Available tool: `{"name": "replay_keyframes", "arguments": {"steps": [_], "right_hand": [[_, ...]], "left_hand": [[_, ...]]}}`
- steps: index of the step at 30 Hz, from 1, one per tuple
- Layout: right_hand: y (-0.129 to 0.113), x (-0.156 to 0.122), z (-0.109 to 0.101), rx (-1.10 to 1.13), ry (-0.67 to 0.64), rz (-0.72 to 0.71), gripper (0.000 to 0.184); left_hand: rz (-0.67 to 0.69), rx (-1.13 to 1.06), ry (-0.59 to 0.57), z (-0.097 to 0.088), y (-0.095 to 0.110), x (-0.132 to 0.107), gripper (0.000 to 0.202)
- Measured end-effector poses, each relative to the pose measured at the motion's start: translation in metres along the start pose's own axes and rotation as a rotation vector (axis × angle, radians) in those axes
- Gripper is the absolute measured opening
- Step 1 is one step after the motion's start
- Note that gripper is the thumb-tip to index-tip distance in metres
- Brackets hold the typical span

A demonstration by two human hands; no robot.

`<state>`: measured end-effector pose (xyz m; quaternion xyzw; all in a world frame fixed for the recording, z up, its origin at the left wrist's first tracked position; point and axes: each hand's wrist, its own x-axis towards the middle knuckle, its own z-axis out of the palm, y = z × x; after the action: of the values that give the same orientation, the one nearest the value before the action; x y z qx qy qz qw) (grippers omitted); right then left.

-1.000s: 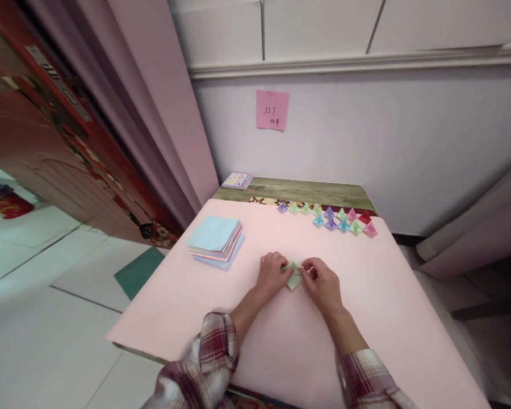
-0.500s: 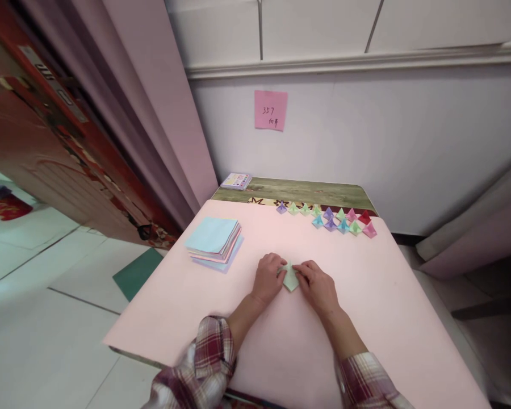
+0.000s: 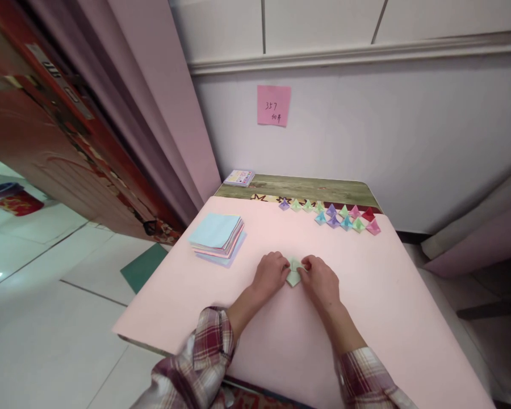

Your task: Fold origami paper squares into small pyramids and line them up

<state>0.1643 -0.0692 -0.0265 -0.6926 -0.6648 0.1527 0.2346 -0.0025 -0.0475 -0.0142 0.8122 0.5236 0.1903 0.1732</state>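
Note:
A small light-green folded paper (image 3: 293,274) lies on the pink tabletop (image 3: 366,307) between my two hands. My left hand (image 3: 270,274) has its fingers curled and pinched on the paper's left side. On the paper's right side, my right hand (image 3: 321,281) presses with closed fingers at the top edge. Both sleeves are red and white plaid. Most of the paper is hidden under my fingers.
A stack of coloured paper squares (image 3: 217,234) lies to the left. Several small folded paper shapes (image 3: 336,216) stand in rows at the far side. A paper pack (image 3: 238,178) rests on the wooden strip (image 3: 310,189). A pink note (image 3: 273,105) hangs on the wall.
My fingers have shifted on the green paper, closing over its upper corner again. The view has tipped slightly. The other things lie where they were.

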Motion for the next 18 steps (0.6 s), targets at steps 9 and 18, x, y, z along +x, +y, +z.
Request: {"name": "replay_keyframes", "arguments": {"steps": [9, 18], "right_hand": [[-0.003, 0.007, -0.007, -0.043, -0.059, 0.073, 0.006], [-0.013, 0.001, -0.01, -0.1, -0.07, 0.095, 0.013]], "left_hand": [[-0.234, -0.011, -0.104, -0.01, 0.005, 0.03, 0.025], [0.022, -0.02, -0.116, 0.0, 0.013, 0.012, 0.015]]}}
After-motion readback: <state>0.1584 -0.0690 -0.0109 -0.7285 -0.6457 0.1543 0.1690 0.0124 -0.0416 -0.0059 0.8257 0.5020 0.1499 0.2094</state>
